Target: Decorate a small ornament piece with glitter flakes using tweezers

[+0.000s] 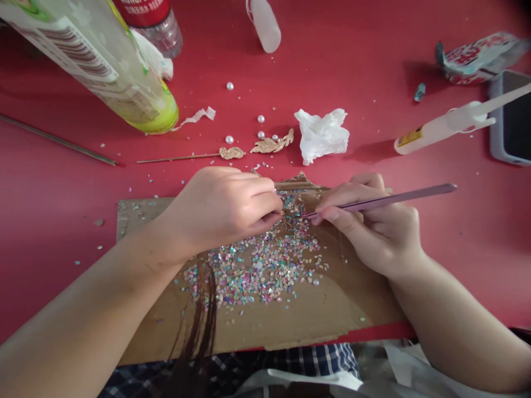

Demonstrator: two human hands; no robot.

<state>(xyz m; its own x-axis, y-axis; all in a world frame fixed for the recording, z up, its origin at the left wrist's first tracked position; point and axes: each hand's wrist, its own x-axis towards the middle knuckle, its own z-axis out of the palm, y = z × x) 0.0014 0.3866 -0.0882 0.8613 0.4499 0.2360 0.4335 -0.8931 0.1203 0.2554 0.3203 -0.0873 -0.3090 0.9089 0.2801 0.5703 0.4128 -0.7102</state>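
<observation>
My left hand [236, 204] is closed in a pinch on a small gold-coloured ornament [284, 212] with thin spokes, mostly hidden by the fingers. My right hand [369, 221] grips pink-purple tweezers [398, 197], whose tips reach left to the ornament; I cannot make out whether they hold a chip. Both hands are above a sheet of cardboard [307, 320] strewn with many small iridescent shell-like chips [257, 271]. Beyond the hands lie a gold leaf-shaped piece [271, 143] and a thin stick with a gold ornamental end [231, 152].
Several pearl beads [229, 140] and a crumpled tissue [322, 135] lie behind the cardboard. A large bottle [99, 66] leans in at upper left. On the right are a white glue-like bottle [440, 128], a phone-like dark object [514, 119] and a wrapper [481, 57]. Hair strands hang in front.
</observation>
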